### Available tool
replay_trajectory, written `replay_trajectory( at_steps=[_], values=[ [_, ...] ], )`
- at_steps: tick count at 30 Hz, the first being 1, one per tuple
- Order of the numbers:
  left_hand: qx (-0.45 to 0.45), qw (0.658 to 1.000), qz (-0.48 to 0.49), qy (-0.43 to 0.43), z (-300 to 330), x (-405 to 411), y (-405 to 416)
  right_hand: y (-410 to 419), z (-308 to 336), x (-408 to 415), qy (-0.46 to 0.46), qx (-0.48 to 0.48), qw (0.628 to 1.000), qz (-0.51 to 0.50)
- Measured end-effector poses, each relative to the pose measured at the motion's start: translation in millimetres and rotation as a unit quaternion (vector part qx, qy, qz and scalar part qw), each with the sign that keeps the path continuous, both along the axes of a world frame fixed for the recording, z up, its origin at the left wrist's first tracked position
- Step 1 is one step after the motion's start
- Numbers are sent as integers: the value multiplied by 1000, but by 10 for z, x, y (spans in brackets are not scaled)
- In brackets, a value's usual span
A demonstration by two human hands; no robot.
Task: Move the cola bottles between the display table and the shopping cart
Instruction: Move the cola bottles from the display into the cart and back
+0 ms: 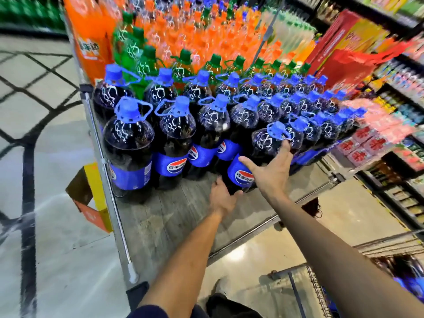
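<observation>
Several dark cola bottles with blue caps and blue labels stand in rows on the grey display table (160,221). At the front, one cola bottle (242,174) leans, with its cap toward the upper right. My left hand (221,198) grips its base from below, fingers curled round it. Higher up, my right hand (273,167) lies against its right side, thumb and fingers spread straight, one fingertip near the cap. The wire shopping cart (309,285) shows at the bottom right, with something blue inside it.
Green-capped bottles (183,63) and orange soda bottles (202,35) fill the table behind the cola. Red cartons (339,53) and stocked shelves (403,106) line the right side. A yellow-orange sign (94,198) hangs off the table's left edge. Tiled floor lies to the left.
</observation>
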State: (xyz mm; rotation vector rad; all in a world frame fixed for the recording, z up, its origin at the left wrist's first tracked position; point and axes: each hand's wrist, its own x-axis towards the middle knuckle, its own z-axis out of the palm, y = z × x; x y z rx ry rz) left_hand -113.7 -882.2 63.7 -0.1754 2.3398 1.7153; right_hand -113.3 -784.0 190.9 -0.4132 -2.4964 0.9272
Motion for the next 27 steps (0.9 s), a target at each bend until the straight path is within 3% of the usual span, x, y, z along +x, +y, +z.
replay_trajectory(
  at_steps=[11,22,27],
  values=[
    [-70,997,-23,-7,392,151,107,316,207,123,-68,-74,994,46],
    [-91,992,83,-20,502,182,466,867,-24,429,-133,-160,970,126],
    [-52,993,102,-29,56,-30,403,872,27,279,-136,-129,967,171]
  ],
)
